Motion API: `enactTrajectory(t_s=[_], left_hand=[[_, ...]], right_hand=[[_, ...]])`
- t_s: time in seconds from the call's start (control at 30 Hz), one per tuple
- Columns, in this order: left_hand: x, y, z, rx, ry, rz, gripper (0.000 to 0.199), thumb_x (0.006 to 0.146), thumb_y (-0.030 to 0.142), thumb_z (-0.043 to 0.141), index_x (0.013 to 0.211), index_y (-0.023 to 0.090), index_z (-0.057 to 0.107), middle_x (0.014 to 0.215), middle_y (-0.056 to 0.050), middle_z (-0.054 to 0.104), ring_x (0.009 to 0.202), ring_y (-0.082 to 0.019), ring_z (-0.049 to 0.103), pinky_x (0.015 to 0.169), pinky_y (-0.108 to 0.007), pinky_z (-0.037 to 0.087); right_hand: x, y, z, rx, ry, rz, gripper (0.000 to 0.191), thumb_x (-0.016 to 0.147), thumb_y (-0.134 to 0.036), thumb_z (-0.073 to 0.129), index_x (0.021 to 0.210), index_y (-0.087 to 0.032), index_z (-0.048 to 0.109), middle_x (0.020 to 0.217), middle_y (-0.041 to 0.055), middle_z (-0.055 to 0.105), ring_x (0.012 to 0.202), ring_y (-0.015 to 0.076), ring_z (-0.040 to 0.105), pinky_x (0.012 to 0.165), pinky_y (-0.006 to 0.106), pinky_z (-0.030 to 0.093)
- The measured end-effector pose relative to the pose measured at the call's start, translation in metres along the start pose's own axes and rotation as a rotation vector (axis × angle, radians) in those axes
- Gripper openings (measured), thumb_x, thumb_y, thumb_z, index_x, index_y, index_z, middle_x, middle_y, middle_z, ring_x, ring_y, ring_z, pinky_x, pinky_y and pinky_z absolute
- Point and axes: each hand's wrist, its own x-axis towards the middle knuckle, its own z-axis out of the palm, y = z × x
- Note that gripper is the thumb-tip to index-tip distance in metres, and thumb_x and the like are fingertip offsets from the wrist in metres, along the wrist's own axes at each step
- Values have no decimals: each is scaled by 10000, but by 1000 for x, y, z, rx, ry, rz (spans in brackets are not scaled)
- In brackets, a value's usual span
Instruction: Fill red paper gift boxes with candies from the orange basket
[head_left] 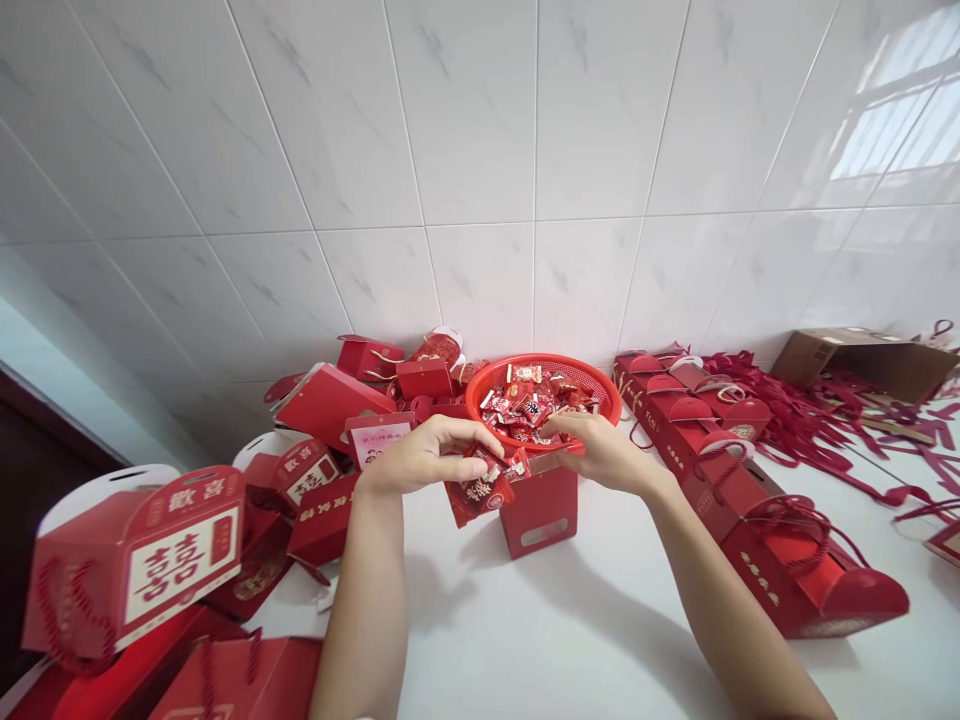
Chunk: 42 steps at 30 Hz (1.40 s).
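My left hand [435, 455] is closed on several red candy packets [484, 492], just left of an upright red gift box [538, 510]. Behind that box a red plastic basket [609, 400] holds many wrapped candies [532, 405]. Over the basket's near right rim reaches my right hand [596, 445], its fingers bent down at the candies; the fingertips are partly hidden, so whether they grip one I cannot tell. The box has an oval slot low on its front, and its top is partly covered by my hands.
Red gift boxes with Chinese characters [184, 560] are heaped on the left. A row of closed red boxes [720, 480] runs along the right. Behind it lie dark red ribbons [750, 420] and an open cardboard carton [862, 355]. A tiled wall [480, 270] backs the white table [495, 640].
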Motion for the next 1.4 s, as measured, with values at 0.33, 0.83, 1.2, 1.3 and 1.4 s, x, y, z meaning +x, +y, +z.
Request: enactTrajectory(t_s=[0.33, 0.83, 1.2, 1.3, 1.4], left_hand=[[11, -8, 8, 9, -23, -15, 197, 803, 294, 740, 936, 150, 758, 746, -45, 705, 630, -138, 622, 626, -244, 513], [21, -14, 10, 82, 37, -23, 247, 807, 329, 718, 978, 149, 724, 758, -20, 702, 672, -132, 627, 666, -247, 515], [27, -9, 19, -42, 503, 160, 315, 772, 371, 766, 1010, 168, 728, 889, -48, 747, 809, -175, 697, 752, -280, 569], [33, -10, 24, -16, 543, 169, 341, 755, 388, 775, 1010, 166, 730, 900, -51, 749, 827, -191, 700, 754, -294, 576], [37, -11, 28, -10, 466, 138, 337, 760, 386, 772, 1014, 169, 724, 915, -49, 747, 835, -192, 701, 765, -300, 576]], right_hand=[[7, 8, 12, 47, -14, -81, 290, 797, 30, 401, 766, -193, 583, 787, 18, 642, 712, 149, 550, 669, 247, 393], [3, 0, -2, 287, -241, 32, 501, 754, -392, 795, 1213, -243, 661, 1221, 73, 671, 1040, 242, 636, 838, 361, 540], [3, 3, -1, 238, -230, 75, 509, 738, -419, 810, 1180, -222, 652, 1242, 92, 645, 1108, 270, 604, 866, 382, 540], [2, 0, -3, 270, -237, 73, 466, 749, -407, 799, 1153, -228, 649, 1221, 75, 646, 1042, 247, 625, 833, 360, 544], [2, -3, -5, 237, -233, 109, 415, 732, -401, 811, 1065, -213, 650, 1116, 58, 662, 911, 226, 649, 772, 344, 531]])
